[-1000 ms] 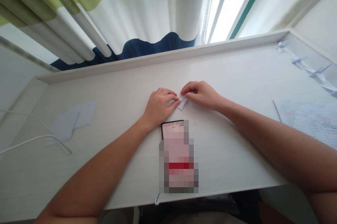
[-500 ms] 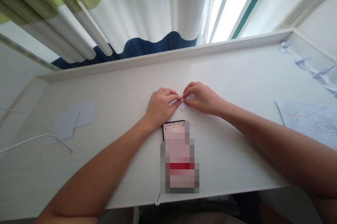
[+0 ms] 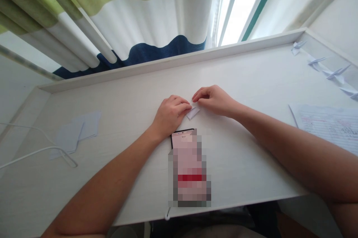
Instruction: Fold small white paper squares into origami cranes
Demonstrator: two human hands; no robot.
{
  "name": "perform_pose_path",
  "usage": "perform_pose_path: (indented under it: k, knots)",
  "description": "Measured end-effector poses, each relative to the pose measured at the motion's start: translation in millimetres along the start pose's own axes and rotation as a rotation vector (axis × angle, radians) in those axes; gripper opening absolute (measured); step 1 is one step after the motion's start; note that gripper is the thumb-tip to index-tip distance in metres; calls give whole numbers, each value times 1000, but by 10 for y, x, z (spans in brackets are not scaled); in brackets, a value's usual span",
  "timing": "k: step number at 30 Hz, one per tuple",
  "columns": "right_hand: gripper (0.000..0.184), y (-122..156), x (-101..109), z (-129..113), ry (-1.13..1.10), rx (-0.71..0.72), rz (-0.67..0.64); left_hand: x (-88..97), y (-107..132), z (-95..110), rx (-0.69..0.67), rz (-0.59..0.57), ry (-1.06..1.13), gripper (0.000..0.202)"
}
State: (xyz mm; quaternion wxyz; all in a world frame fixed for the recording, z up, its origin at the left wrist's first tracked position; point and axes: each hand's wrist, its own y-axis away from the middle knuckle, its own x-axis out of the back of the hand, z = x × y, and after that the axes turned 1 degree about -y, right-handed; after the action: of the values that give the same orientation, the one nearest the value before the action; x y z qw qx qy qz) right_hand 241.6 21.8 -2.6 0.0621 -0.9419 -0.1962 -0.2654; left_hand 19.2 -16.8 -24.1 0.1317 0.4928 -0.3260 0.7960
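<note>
A small folded piece of white paper lies on the desk between my hands. My left hand pinches its left end, thumb and fingers pressed together, covering part of it. Just beyond the paper's far side is my right hand, its fingers curled and the thumb close against them. A whitish bit shows by the right fingertips; whether they still grip the paper is too small to tell. A phone with a lit, mostly blurred screen lies just below the left hand.
Flat paper pieces overlap at the left, beside a white cable. Several folded paper shapes line the right side, above a written lined sheet. A raised rim runs along the desk's back, before a curtain.
My right hand has drawn slightly away from my left, up and to the right. More of the folded paper shows below the fingers. The view has shifted a little.
</note>
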Motion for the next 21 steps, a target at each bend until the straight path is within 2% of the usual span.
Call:
perform_pose_path:
  k: [7, 11, 17, 19, 21]
  knots:
    - [16, -9, -3, -14, 97, 94, -33, -21, 16, -83, -18, 68, -113, 19]
    - [25, 6, -11, -50, 65, 49, -51, -31, 26, -109, -24, 155, -62, 22]
    - [48, 45, 24, -100, -232, 3, -230, -30, 3, -38, 0, 400, 184, 15]
    - [46, 52, 23, -103, -305, -43, -231, -46, -10, -20, 71, 455, 304, 14]
    - [44, 49, 15, -96, -355, -80, -168, -63, -24, -21, 200, 456, 457, 30]
